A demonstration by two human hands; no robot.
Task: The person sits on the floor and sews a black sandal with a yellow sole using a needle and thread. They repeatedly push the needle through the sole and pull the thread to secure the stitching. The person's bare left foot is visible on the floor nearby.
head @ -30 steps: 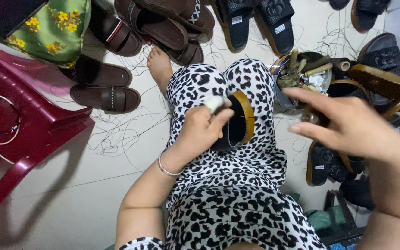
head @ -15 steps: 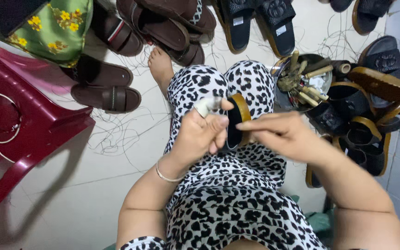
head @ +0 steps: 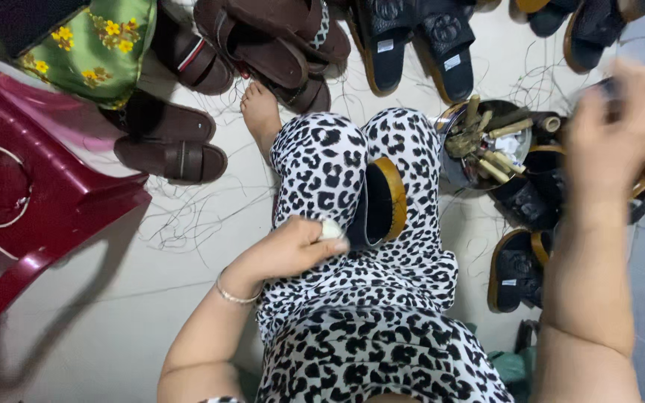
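I sit on the floor in leopard-print trousers. A black sandal with a tan sole edge (head: 381, 200) stands on its side between my thighs. My left hand (head: 289, 250) rests beside it, fingers closed on a small white lump (head: 330, 228) that touches the sandal's heel end. There is a thin bangle on that wrist. My right hand (head: 615, 138) is raised at the right, above a pile of black sandals (head: 520, 269), and is blurred by motion. Something dark shows near its fingers, but I cannot make out whether it holds anything.
A metal bowl of stick-like tools (head: 479, 142) sits right of my knee. Brown sandals (head: 169, 157) and black sandals (head: 412, 45) lie around my bare foot (head: 260, 112). A red plastic chair (head: 46, 201) with a white cord stands left. Loose threads litter the floor.
My right hand has left the sandal on my lap and swung up and out to the right. My left hand has dropped slightly, still beside the sandal with the white lump.
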